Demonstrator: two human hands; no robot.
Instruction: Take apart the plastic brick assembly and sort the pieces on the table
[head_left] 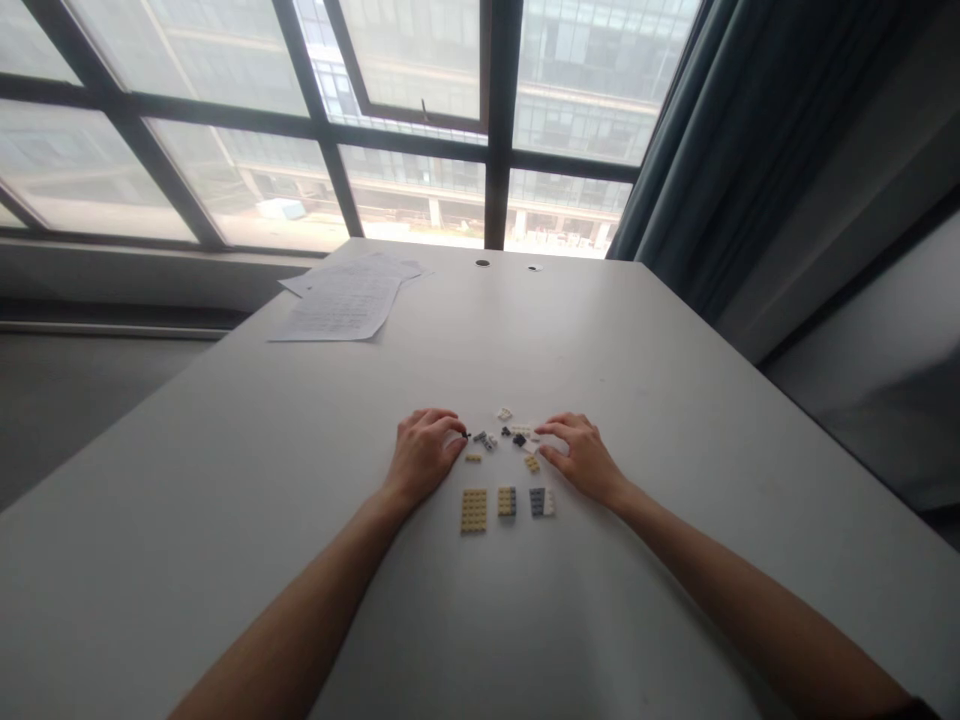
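Observation:
On the white table [480, 340] lies a cluster of small toy building bricks. My left hand [426, 452] rests at the cluster's left side, with thumb and forefinger closed around a small black brick piece [466, 435]. Across from it, my right hand [583, 458] has thumb and forefinger apart, the fingertips close to a white brick [520, 430]. Between the hands are grey pieces [486, 440], a black piece [519, 440] and a small tan plate [532, 463]. Nearer me sit a large tan plate [474, 511], a tan-and-grey block [507, 501] and a grey-and-white block [541, 502].
Printed paper sheets [341, 300] lie at the table's far left. Two round cable holes [483, 263] are near the back edge. Beyond it stand framed windows [420, 130], with a dark curtain [690, 150] at the right.

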